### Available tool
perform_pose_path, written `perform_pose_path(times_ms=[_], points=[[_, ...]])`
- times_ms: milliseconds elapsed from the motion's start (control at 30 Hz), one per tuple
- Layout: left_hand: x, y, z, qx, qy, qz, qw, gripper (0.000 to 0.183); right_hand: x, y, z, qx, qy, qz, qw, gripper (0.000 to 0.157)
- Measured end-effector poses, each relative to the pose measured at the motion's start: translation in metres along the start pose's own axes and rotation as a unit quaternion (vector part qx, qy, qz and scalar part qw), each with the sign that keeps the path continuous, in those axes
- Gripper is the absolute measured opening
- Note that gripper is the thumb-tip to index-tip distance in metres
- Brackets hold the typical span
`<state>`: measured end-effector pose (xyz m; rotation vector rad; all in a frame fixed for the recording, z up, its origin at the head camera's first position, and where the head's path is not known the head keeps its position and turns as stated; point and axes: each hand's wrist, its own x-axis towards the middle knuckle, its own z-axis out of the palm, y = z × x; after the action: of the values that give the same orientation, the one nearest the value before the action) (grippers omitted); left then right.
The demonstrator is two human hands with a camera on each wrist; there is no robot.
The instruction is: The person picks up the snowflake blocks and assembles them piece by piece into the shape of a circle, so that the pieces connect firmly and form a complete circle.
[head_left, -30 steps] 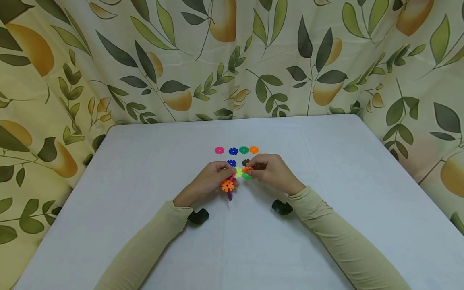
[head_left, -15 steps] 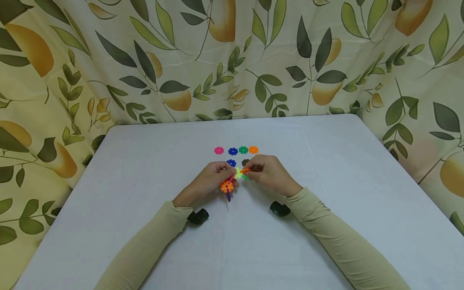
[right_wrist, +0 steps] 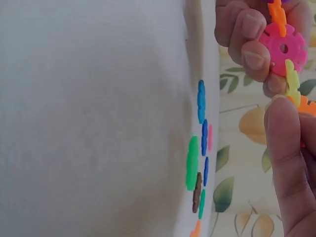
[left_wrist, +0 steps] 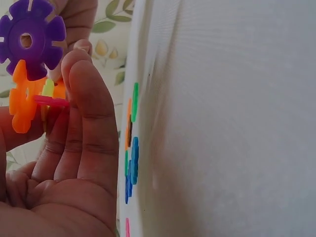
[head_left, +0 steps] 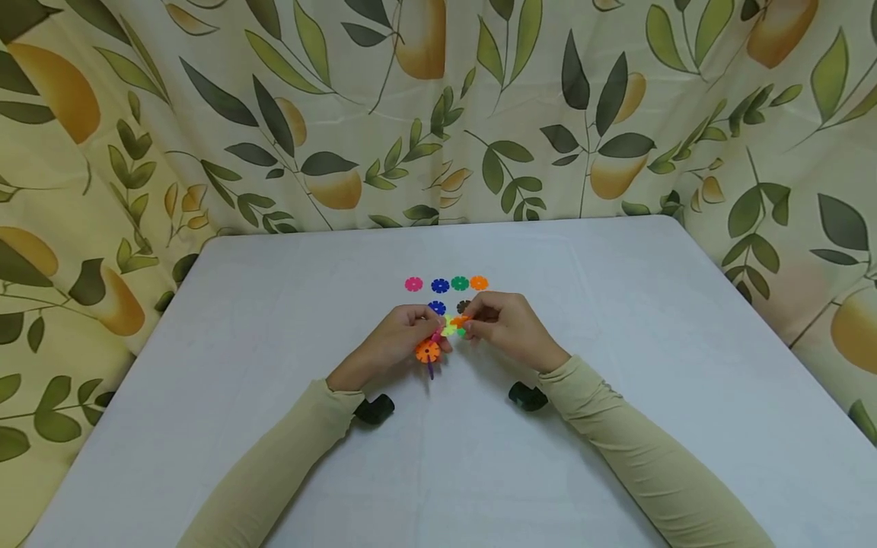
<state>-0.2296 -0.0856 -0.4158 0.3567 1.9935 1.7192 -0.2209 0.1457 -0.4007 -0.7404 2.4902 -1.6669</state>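
Narrow pinches both sides: left hand (head_left: 393, 336) held the snowflake-disc chain (head_left: 422, 354) near its pink disc (right_wrist: 294, 43), right hand (head_left: 517, 326) gripped an orange end disc (right_wrist: 307, 107) against the yellow disc (right_wrist: 292, 84). Chain was up over the table (head_left: 274, 320), just short of loose discs (head_left: 440, 286) toward the far edge. I saw the orange end disc turn flatter within half a second; I judged the slot joint was being worked in, seating unconfirmed.
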Motion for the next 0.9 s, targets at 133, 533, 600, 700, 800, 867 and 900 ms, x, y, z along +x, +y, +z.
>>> perform_pose_path(times_ms=[133, 533, 600, 700, 800, 867, 900], points=[[-0.002, 0.001, -0.001, -0.01, -0.001, -0.003, 1.0, 0.022, 0.001, 0.001, 0.001, -0.003, -0.003, -0.005, 1.0, 0.011], [-0.001, 0.002, -0.004, -0.023, 0.019, -0.008, 0.9995, 0.022, 0.003, 0.004, -0.007, -0.075, 0.019, 0.014, 0.997, 0.015], [0.0, 0.002, -0.004, -0.03, 0.021, -0.009, 0.9993, 0.022, 0.004, 0.007, -0.009, -0.093, 0.015, 0.025, 0.995, 0.013], [0.0, 0.003, -0.005, -0.037, 0.023, -0.011, 0.999, 0.022, 0.005, 0.014, -0.011, -0.127, -0.003, 0.041, 0.991, 0.015], [0.0, 0.003, -0.004, -0.038, 0.023, -0.01, 0.999, 0.023, 0.005, 0.019, -0.012, -0.161, -0.033, 0.058, 0.985, 0.018], [0.001, 0.002, -0.004, -0.034, 0.02, -0.007, 0.9992, 0.023, 0.006, 0.02, -0.012, -0.175, -0.051, 0.065, 0.981, 0.021], [0.001, 0.002, -0.005, -0.033, 0.018, -0.005, 0.9993, 0.023, 0.007, 0.02, -0.011, -0.184, -0.06, 0.067, 0.979, 0.022]])
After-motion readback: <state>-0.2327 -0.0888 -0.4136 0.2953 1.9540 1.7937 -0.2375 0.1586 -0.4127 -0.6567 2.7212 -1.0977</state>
